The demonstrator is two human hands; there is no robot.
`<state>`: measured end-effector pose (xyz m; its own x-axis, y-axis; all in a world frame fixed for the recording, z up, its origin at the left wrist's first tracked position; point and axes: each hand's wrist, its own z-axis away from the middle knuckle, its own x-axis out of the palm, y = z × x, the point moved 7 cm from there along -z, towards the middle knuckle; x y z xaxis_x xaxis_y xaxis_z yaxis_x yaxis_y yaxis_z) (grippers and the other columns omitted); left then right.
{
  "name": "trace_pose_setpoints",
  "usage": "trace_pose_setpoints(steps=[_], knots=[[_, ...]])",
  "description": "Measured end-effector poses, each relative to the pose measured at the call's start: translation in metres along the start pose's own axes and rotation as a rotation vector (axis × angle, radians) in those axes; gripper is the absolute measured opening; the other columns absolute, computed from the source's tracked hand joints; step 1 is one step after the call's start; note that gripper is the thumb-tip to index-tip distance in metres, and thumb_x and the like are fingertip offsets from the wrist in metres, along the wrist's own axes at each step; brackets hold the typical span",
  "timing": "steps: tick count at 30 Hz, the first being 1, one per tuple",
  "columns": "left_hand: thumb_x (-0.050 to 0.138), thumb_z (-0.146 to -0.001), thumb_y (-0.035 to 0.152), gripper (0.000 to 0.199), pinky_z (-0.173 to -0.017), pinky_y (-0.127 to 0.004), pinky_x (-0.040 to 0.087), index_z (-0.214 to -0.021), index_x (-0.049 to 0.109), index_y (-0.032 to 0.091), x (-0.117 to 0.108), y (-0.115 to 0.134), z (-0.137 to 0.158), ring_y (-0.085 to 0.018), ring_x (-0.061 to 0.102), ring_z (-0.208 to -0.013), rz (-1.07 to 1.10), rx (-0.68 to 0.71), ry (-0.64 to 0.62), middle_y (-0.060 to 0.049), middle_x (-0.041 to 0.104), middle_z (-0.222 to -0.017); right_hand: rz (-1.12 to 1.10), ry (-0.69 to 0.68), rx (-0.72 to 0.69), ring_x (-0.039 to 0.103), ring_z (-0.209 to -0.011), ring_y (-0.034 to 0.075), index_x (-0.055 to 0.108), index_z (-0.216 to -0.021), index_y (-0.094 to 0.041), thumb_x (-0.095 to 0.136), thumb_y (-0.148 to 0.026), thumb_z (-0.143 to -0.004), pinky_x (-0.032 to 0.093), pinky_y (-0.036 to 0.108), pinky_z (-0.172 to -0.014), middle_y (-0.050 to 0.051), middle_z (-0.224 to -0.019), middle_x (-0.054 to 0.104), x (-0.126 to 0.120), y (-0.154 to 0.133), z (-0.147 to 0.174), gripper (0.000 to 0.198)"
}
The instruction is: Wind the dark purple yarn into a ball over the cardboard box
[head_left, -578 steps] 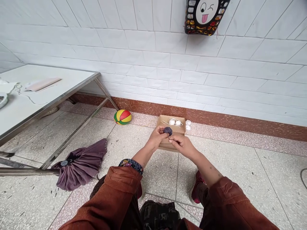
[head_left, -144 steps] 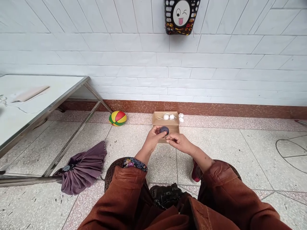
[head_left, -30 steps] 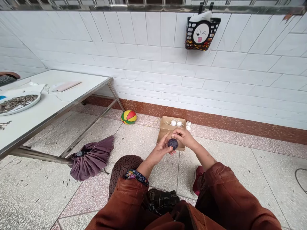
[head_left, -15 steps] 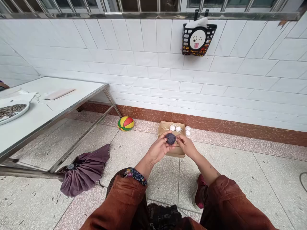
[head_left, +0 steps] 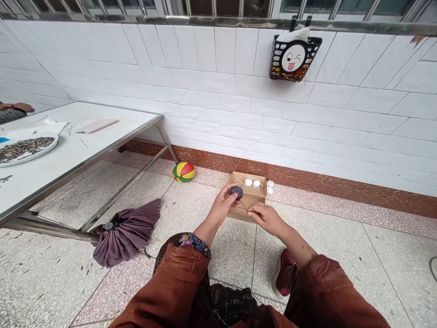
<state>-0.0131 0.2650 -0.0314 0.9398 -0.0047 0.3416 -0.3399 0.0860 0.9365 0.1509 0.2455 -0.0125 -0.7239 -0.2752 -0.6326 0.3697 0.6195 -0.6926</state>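
Note:
A small dark grey-purple ball of yarn (head_left: pixel 236 192) is gripped in the fingers of my left hand (head_left: pixel 223 206). From it a dark strand of yarn (head_left: pixel 243 206) runs taut, down and to the right, to my right hand (head_left: pixel 268 217), which pinches it between thumb and fingers. Beneath and beyond both hands lies an open cardboard box (head_left: pixel 248 193) on the floor. Inside its far part rest two white balls of yarn (head_left: pixel 252 181) with loose ends. More white balls (head_left: pixel 270 187) sit on the floor just right of the box.
At left stands a white table (head_left: pixel 112 114) bearing a plate of dry brown pieces (head_left: pixel 29 149). By its legs are a colourful ball (head_left: pixel 184 172) and a folded purple umbrella (head_left: pixel 128 234). A black basket (head_left: pixel 295 59) hangs on the wall. A co-worker's arm (head_left: pixel 17 110) shows far left.
My right hand has drawn away from the yarn ball, down and right, stretching a strand between them. My left hand has shifted slightly left with the ball. The view has turned a little left.

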Motion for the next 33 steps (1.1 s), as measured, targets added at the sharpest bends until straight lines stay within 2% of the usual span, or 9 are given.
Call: trace_pose_setpoints(steps=[5, 9, 12, 15, 18, 20, 25, 30, 33], knots=[[0.074, -0.077, 0.029, 0.050, -0.067, -0.026, 0.049, -0.125, 0.060, 0.022, 0.014, -0.010, 0.006, -0.014, 0.059, -0.078, -0.210, 0.005, -0.177, -0.005, 0.064, -0.105, -0.148, 0.157, 0.052, 0.059, -0.072, 0.018, 0.068, -0.084, -0.021, 0.058, -0.043, -0.097, 0.047, 0.030, -0.067, 0.004, -0.077, 0.066, -0.033, -0.007, -0.009, 0.027], [0.077, -0.078, 0.031, 0.084, -0.068, -0.028, 0.050, -0.150, 0.035, 0.032, 0.037, -0.024, 0.016, -0.016, 0.061, -0.082, -0.131, -0.087, -0.451, -0.008, 0.062, -0.113, -0.213, 0.243, 0.094, 0.058, -0.075, 0.019, 0.070, -0.083, -0.022, 0.062, -0.047, -0.094, 0.047, 0.032, -0.072, 0.004, -0.077, 0.064, -0.041, 0.003, -0.018, 0.029], [0.077, -0.079, 0.033, 0.095, -0.067, -0.028, 0.049, -0.156, 0.023, 0.036, 0.050, -0.025, 0.025, -0.015, 0.062, -0.076, -0.019, -0.137, -0.599, -0.006, 0.064, -0.104, -0.305, 0.274, 0.165, 0.059, -0.078, 0.019, 0.069, -0.083, -0.022, 0.063, -0.050, -0.092, 0.048, 0.032, -0.076, 0.003, -0.080, 0.065, -0.035, 0.018, -0.022, 0.029], [0.074, -0.082, 0.035, 0.081, -0.067, -0.029, 0.049, -0.153, 0.035, 0.035, 0.051, -0.016, 0.026, -0.014, 0.061, -0.074, 0.110, -0.152, -0.567, -0.007, 0.065, -0.106, -0.373, 0.254, 0.265, 0.056, -0.070, 0.017, 0.064, -0.082, -0.022, 0.061, -0.054, -0.090, 0.047, 0.030, -0.069, 0.000, -0.074, 0.061, -0.022, 0.034, -0.022, 0.034], [0.069, -0.083, 0.035, 0.057, -0.070, -0.030, 0.048, -0.138, 0.057, 0.023, 0.046, -0.007, 0.023, -0.014, 0.061, -0.076, 0.245, -0.151, -0.486, -0.012, 0.065, -0.116, -0.377, 0.236, 0.303, 0.052, -0.064, 0.015, 0.059, -0.080, -0.022, 0.055, -0.057, -0.093, 0.045, 0.027, -0.063, -0.001, -0.069, 0.056, -0.011, 0.041, -0.017, 0.038], [0.068, -0.082, 0.033, 0.049, -0.072, -0.030, 0.048, -0.128, 0.063, 0.019, 0.043, -0.003, 0.020, -0.014, 0.061, -0.077, 0.333, -0.155, -0.430, -0.012, 0.066, -0.114, -0.356, 0.238, 0.297, 0.050, -0.063, 0.015, 0.059, -0.083, -0.021, 0.050, -0.056, -0.096, 0.044, 0.027, -0.063, -0.002, -0.067, 0.054, -0.006, 0.041, -0.013, 0.038], [0.071, -0.077, 0.028, 0.050, -0.077, -0.031, 0.049, -0.125, 0.061, 0.019, 0.032, 0.003, 0.014, -0.018, 0.065, -0.084, 0.427, -0.141, -0.316, -0.008, 0.068, -0.105, -0.286, 0.207, 0.303, 0.048, -0.060, 0.015, 0.059, -0.092, -0.022, 0.048, -0.048, -0.099, 0.042, 0.027, -0.060, -0.002, -0.068, 0.053, 0.006, 0.041, -0.006, 0.030], [0.075, -0.079, 0.028, 0.044, -0.083, -0.032, 0.050, -0.120, 0.062, 0.018, 0.023, 0.002, 0.012, -0.018, 0.065, -0.090, 0.304, -0.102, -0.246, -0.008, 0.067, -0.108, -0.145, 0.179, 0.245, 0.057, -0.073, 0.018, 0.062, -0.089, -0.022, 0.050, -0.042, -0.099, 0.046, 0.030, -0.070, 0.002, -0.080, 0.062, 0.009, 0.040, -0.005, 0.026], [0.075, -0.078, 0.029, 0.041, -0.084, -0.032, 0.049, -0.116, 0.061, 0.020, 0.013, 0.000, 0.008, -0.018, 0.063, -0.095, 0.175, -0.031, -0.126, -0.007, 0.065, -0.113, -0.109, 0.111, 0.170, 0.062, -0.081, 0.020, 0.064, -0.092, -0.022, 0.051, -0.040, -0.099, 0.047, 0.032, -0.076, 0.004, -0.086, 0.067, 0.009, 0.028, -0.002, 0.024]])
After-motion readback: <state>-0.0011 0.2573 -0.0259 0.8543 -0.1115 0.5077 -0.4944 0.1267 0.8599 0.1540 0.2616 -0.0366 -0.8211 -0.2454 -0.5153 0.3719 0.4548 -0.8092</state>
